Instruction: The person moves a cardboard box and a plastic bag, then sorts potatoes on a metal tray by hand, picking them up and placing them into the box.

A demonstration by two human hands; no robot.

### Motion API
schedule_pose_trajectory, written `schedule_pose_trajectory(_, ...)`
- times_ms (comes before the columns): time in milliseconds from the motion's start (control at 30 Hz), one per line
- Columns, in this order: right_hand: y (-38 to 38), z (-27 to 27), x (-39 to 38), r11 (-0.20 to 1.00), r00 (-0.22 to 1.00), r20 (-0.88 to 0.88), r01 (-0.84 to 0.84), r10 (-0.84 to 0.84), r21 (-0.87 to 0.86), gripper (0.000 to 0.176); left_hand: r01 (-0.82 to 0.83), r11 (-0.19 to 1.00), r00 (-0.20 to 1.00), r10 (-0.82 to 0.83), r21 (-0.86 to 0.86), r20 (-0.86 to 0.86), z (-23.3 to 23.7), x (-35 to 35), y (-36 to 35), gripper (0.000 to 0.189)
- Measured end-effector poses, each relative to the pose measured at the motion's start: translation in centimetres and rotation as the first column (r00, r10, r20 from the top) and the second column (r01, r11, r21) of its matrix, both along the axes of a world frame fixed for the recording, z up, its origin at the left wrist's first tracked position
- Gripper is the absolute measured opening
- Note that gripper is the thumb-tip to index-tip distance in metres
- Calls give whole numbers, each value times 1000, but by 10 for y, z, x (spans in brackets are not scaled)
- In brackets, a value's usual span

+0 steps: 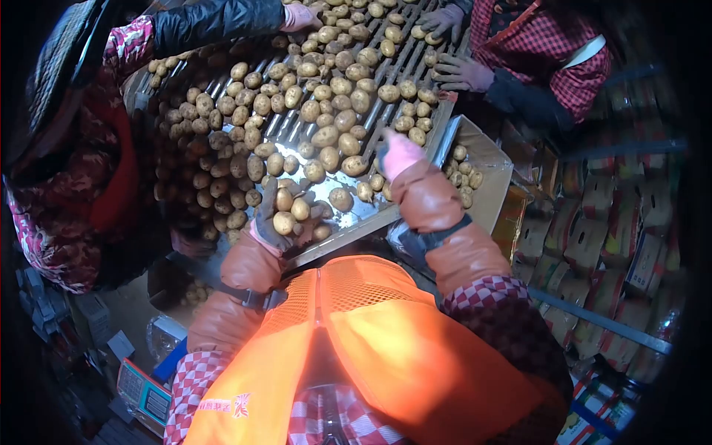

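Observation:
My left hand (265,221), in a grey and pink glove, is closed around several potatoes (284,222) at the near edge of the slatted sorting table (354,215). Part of its fingers is hidden by them. My right hand (401,153), in a pink and grey glove, is held over the table's right side with a finger stretched out. Nothing shows in it, though its palm side is mostly hidden. Loose potatoes (340,199) lie just left of and below it.
A cardboard box (486,159) with potatoes stands right of the table. At the upper right are a co-worker's gloved hands (463,73); another co-worker's hand (302,16) reaches in from the left. Stacked packages (593,215) fill the right side. A scale (144,393) sits lower left.

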State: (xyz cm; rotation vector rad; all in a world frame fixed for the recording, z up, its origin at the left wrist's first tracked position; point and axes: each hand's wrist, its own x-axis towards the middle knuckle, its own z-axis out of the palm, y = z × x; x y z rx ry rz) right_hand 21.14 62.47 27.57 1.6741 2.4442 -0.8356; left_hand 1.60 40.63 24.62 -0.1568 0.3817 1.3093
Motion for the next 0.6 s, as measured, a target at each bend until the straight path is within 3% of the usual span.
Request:
schedule_pose_trajectory(33, 18, -32, 8, 980, 992, 119, -64, 42, 188, 39, 1, 987, 992, -20, 162, 121, -9, 1, 0, 84)
schedule_pose_trajectory(67, 26, -39, 6, 986, 965, 257, -88, 48, 144, 37, -7, 987, 992, -13, 159, 122, -10, 0, 0, 84)
schedule_pose_trajectory(167, 29, -63, -4, 973, 922, 386, -106, 19, 205, 33, -21, 994, 999, 17, 107, 41, -11, -3, 1, 82)
schedule_pose_trajectory(267, 24, -70, -4, 969, 954, 300, -59, -16, 240, 31, -67, 988, 986, 44, 140, 162, -8, -10, -5, 78)
schedule_pose_trajectory(333, 21, -66, 4, 973, 978, 204, -78, 34, 215, 32, -104, 968, 952, 30, -228, -306, 4, -18, -13, 74)
schedule_pose_trajectory(367, 20, -69, 11, 973, 978, 206, -82, 38, 213, 32, -107, 967, 952, 33, -230, -304, -8, -28, -27, 74)
schedule_pose_trajectory(433, 20, -82, 17, 973, 995, 65, -92, 80, 213, 34, -223, 974, 919, 199, -32, -341, -39, -56, -72, 73)
schedule_pose_trajectory(467, 25, -92, 18, 970, 998, 23, -65, 61, 234, 37, -291, 957, 930, 281, -5, -235, -26, -65, -87, 73)
schedule_pose_trajectory(500, 26, -86, 18, 970, 998, 19, -70, 67, 232, 37, -359, 933, 925, 358, 14, -125, -13, -73, -104, 74)
schedule_pose_trajectory(567, 24, -68, 17, 993, 993, -93, -60, 69, 101, 28, -404, 913, 900, 408, 56, -156, -41, -113, -181, 76)
schedule_pose_trajectory(600, 36, -78, 26, 989, 981, -195, 11, 18, 149, 30, -551, 833, 824, 532, -56, -195, -47, -121, -226, 75)
